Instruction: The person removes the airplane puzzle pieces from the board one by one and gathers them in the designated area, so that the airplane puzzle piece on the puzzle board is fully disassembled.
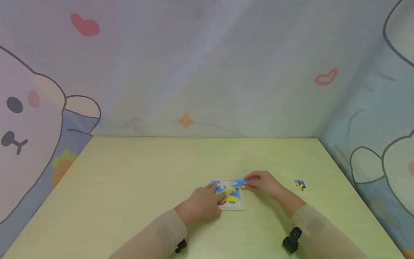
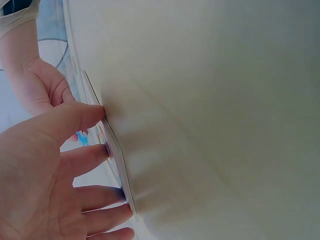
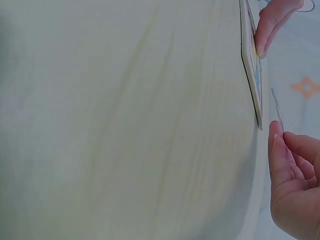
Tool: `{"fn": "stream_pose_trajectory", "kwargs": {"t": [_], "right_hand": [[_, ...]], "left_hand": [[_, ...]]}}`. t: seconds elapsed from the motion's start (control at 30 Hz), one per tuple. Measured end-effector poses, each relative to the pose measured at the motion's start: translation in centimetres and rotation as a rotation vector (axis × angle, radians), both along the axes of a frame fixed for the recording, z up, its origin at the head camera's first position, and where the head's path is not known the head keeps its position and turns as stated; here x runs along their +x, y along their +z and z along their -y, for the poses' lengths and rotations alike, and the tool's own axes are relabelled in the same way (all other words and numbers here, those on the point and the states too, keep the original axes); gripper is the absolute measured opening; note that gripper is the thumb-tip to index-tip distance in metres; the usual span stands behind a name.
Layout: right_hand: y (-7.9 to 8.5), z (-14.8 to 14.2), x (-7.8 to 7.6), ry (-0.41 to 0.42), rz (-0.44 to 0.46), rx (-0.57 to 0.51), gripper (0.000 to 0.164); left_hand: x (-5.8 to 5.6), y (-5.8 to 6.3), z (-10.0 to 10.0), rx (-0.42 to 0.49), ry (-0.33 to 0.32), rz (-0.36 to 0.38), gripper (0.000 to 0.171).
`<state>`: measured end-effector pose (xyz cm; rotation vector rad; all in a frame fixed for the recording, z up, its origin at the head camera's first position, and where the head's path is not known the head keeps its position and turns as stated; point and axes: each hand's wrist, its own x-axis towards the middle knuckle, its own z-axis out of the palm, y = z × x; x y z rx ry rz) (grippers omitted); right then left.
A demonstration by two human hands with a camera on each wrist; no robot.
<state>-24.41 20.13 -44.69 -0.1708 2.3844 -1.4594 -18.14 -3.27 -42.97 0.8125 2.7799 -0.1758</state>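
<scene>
A flat jigsaw puzzle board [image 1: 240, 205] with a pale frame and a yellow airplane on blue lies on the table. My left hand [image 1: 203, 202] rests on its left side, fingers spread; in the left wrist view the left hand [image 2: 45, 170] touches the board's edge [image 2: 120, 165]. Between thumb and fingers my right hand [image 1: 263, 182] pinches a blue puzzle piece [image 1: 239, 183] over the board's upper right corner. Seen from the right wrist, this thin piece [image 3: 277, 107] stands edge-on in the right hand [image 3: 295, 185], apart from the board [image 3: 252, 70].
Off to the right on the pale yellow table [image 1: 145, 172] lies a small group of blue, red and yellow puzzle pieces [image 1: 300, 184]. A cartoon-printed cloth [image 1: 207, 72] hangs behind the table and along its sides. Black wrist cameras [image 1: 292, 240] sit by both sleeves.
</scene>
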Motion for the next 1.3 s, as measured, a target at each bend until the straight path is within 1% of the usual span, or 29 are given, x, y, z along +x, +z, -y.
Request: {"fn": "stream_pose_trajectory", "kwargs": {"t": [0.2,0.37,0.5,0.7,1.07,1.17,1.3], "right_hand": [[0.1,-0.9,0.2,0.006,-0.019,0.006,0.020],[0.3,-1.7,0.1,-0.007,-0.012,0.008,0.022],[0.0,-2.4,0.0,-0.020,0.001,-0.001,0.023],[-0.1,-3.5,0.0,-0.031,0.013,-0.035,0.025],[0.2,-6.0,0.3,-0.037,0.018,-0.103,0.029],[0.2,-6.6,0.4,-0.040,0.011,-0.098,0.030],[0.3,-7.5,0.5,-0.035,-0.016,-0.062,0.030]], "left_hand": [[0.0,-0.2,0.0,-0.008,0.002,0.004,0.055],[-0.1,-0.1,0.0,0.006,0.008,0.009,0.055],[-0.1,-0.1,-0.1,0.003,0.008,0.009,0.055],[0.0,0.1,-0.1,0.005,0.020,0.018,0.055],[0.3,0.7,-0.1,-0.003,0.013,0.011,0.055],[0.3,0.6,0.0,-0.005,0.011,0.013,0.055],[0.2,0.4,0.0,-0.008,0.012,0.023,0.055]]}}
